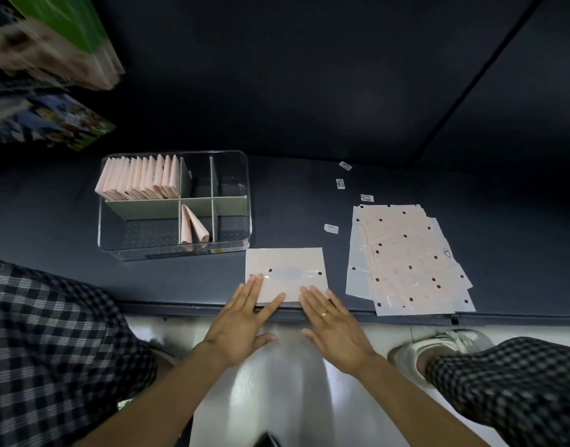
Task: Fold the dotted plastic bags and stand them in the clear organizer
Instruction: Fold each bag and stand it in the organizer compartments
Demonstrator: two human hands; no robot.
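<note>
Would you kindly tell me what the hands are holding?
Nothing is gripped: the left hand and right hand lie flat, fingertips pressing the dotted bag's near edge.

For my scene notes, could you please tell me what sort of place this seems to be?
Probably a simple packing or sorting workstation, indoors. A dark padded work surface carries a clear plastic divided organizer holding folded bags, a stack of flat pink dotted plastic bags and loose small white labels.

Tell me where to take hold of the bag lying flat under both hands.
Pinch the flat bag at its near edge, from the person's side: that edge lies at the table's front lip, where the left hand and right hand already rest with straight fingers.
</note>
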